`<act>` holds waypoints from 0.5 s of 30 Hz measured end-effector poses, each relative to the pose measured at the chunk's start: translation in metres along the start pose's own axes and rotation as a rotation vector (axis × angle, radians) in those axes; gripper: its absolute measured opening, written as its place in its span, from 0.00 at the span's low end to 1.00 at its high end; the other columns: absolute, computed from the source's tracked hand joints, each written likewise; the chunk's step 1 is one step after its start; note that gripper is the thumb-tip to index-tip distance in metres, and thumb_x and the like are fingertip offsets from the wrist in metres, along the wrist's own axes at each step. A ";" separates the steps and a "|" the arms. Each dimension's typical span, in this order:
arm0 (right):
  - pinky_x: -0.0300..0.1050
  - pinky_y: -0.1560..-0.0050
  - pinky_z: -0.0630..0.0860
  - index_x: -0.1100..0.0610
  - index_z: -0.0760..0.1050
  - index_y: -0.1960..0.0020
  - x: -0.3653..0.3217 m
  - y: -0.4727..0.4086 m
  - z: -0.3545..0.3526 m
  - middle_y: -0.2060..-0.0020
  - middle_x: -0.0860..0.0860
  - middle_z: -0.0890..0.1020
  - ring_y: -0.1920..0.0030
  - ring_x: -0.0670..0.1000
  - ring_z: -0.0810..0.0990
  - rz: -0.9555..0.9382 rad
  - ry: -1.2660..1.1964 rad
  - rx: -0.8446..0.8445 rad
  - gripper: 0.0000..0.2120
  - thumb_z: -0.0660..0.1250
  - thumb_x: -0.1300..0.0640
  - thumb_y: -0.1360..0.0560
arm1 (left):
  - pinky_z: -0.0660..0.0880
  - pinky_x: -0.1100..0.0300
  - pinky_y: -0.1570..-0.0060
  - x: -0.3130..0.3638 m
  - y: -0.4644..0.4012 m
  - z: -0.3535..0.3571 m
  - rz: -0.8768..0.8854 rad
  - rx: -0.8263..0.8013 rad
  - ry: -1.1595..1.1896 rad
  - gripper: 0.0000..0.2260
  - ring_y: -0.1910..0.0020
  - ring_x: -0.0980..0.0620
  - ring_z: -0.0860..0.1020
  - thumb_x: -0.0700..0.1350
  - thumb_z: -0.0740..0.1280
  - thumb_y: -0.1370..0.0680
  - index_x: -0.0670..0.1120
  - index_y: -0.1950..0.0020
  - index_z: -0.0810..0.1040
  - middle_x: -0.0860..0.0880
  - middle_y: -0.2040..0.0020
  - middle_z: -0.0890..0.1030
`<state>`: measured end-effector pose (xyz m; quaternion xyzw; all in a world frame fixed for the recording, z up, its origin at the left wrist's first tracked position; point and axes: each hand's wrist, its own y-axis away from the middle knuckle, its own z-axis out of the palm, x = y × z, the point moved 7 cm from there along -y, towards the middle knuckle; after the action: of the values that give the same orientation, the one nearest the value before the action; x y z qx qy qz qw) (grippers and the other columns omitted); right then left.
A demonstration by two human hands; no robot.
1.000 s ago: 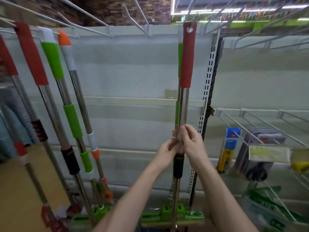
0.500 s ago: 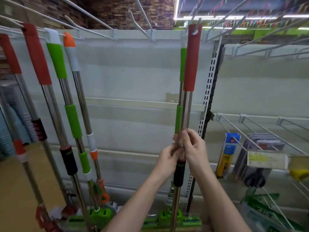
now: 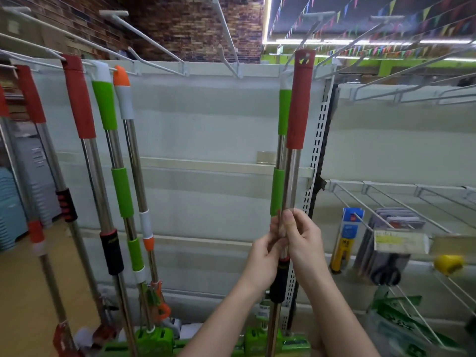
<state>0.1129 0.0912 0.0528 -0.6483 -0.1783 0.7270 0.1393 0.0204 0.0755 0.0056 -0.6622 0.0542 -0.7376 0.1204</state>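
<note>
A mop pole with a red top grip (image 3: 298, 104), steel shaft and black collar (image 3: 279, 282) stands upright in front of me. My left hand (image 3: 265, 258) and my right hand (image 3: 304, 240) both grip its steel shaft just above the black collar. The hole in its red cap sits level with a white wire hook (image 3: 324, 70) at the shelf's top; whether the cap hangs on the hook I cannot tell. A green-grip mop (image 3: 282, 119) hangs directly behind it.
Several more mops hang at left, with red (image 3: 79, 99), green (image 3: 105, 106) and orange-white (image 3: 123, 94) grips. Green mop heads (image 3: 154, 341) lie at floor level. Wire pegs at right carry a blue-yellow pack (image 3: 347, 235) and scissors (image 3: 386, 269). A perforated shelf upright (image 3: 316, 150) stands just right.
The view has tilted upward, so the ceiling and hooks show more. Both hands keep their grip on the shaft at about the same spot above the black collar.
</note>
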 end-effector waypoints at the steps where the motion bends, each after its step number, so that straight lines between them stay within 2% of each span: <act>1: 0.37 0.62 0.79 0.55 0.80 0.48 -0.001 0.002 0.000 0.54 0.57 0.86 0.55 0.52 0.85 0.013 0.004 0.012 0.15 0.64 0.44 0.23 | 0.80 0.58 0.48 0.001 0.003 0.000 -0.002 0.009 -0.006 0.10 0.49 0.51 0.84 0.42 0.62 0.16 0.44 0.40 0.81 0.44 0.48 0.86; 5: 0.43 0.53 0.82 0.60 0.80 0.47 -0.009 0.013 0.000 0.53 0.60 0.86 0.51 0.58 0.86 0.034 -0.007 0.036 0.14 0.64 0.49 0.19 | 0.82 0.55 0.46 0.007 0.014 0.000 -0.006 0.017 -0.015 0.10 0.47 0.50 0.85 0.43 0.63 0.16 0.47 0.40 0.82 0.44 0.46 0.87; 9: 0.34 0.66 0.77 0.59 0.79 0.50 -0.023 0.033 0.003 0.61 0.52 0.84 0.60 0.47 0.83 0.014 0.013 0.076 0.18 0.64 0.44 0.24 | 0.79 0.44 0.40 0.009 0.029 -0.001 -0.001 0.011 -0.005 0.09 0.44 0.45 0.85 0.43 0.64 0.17 0.51 0.45 0.84 0.46 0.48 0.88; 13: 0.35 0.62 0.79 0.58 0.80 0.50 -0.035 0.055 0.003 0.60 0.52 0.85 0.58 0.47 0.84 -0.008 0.025 0.093 0.17 0.64 0.44 0.24 | 0.78 0.45 0.37 0.016 0.052 0.000 -0.008 -0.025 0.012 0.09 0.42 0.48 0.84 0.43 0.64 0.17 0.49 0.41 0.83 0.47 0.45 0.87; 15: 0.34 0.65 0.77 0.60 0.79 0.50 -0.044 0.066 0.006 0.60 0.52 0.84 0.60 0.46 0.83 -0.021 0.042 0.092 0.18 0.64 0.44 0.24 | 0.79 0.46 0.37 0.020 0.064 -0.003 -0.008 -0.039 0.014 0.10 0.42 0.51 0.85 0.43 0.63 0.16 0.50 0.40 0.82 0.49 0.44 0.87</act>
<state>0.1141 0.0125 0.0636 -0.6544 -0.1486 0.7192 0.1804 0.0222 0.0084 0.0092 -0.6594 0.0670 -0.7415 0.1041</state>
